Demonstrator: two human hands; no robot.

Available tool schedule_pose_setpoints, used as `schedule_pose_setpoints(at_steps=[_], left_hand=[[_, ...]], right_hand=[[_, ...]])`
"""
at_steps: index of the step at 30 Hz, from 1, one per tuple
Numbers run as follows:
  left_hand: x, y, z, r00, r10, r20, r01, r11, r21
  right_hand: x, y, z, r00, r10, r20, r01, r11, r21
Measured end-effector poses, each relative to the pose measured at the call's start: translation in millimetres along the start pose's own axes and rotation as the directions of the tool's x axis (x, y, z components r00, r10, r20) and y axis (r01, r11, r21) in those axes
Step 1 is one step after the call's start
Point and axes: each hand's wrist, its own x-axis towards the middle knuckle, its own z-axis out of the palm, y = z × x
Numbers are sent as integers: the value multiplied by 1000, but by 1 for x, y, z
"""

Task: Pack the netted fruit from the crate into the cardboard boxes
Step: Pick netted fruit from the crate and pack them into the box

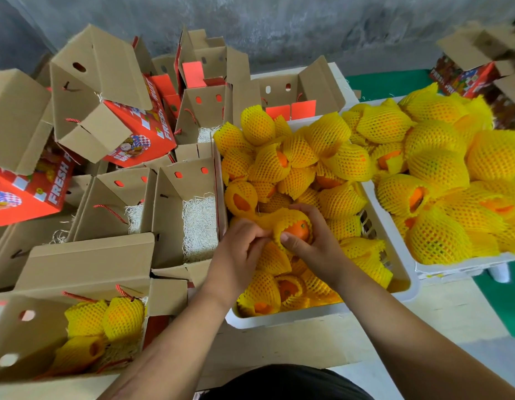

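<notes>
Both hands work over the near white crate [316, 316], which is heaped with oranges in yellow foam netting. The right hand [314, 243] is curled around one orange [298, 228], thumb on its bare skin where the net sleeve [279, 220] gapes. The left hand [241, 249] pinches the loose end of that same sleeve at the orange's left side. The fruit sits on top of the pile, toward the crate's left edge. A second white crate [464, 265] of netted oranges stands just beside it to the right. Left of the near crate, open cardboard boxes [169, 215] lined with white shredded paper stand side by side; the nearest box [25, 333], at the lower left, already holds several netted oranges [106, 319].
</notes>
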Motion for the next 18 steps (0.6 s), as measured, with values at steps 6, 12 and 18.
schedule_pose_setpoints(at_steps=[6, 12, 18], left_hand=[[4, 1, 4, 996, 86, -12, -83, 985, 149], [3, 1, 5, 982, 183, -33, -174, 967, 183], [-1, 2, 4, 994, 86, 73, -91, 993, 71]], right_hand=[[2, -4, -2, 987, 129, 91, -142, 978, 156], [-1, -5, -2, 976, 157, 147, -181, 969, 168], [2, -7, -1, 975, 206, 82, -220, 951, 219]])
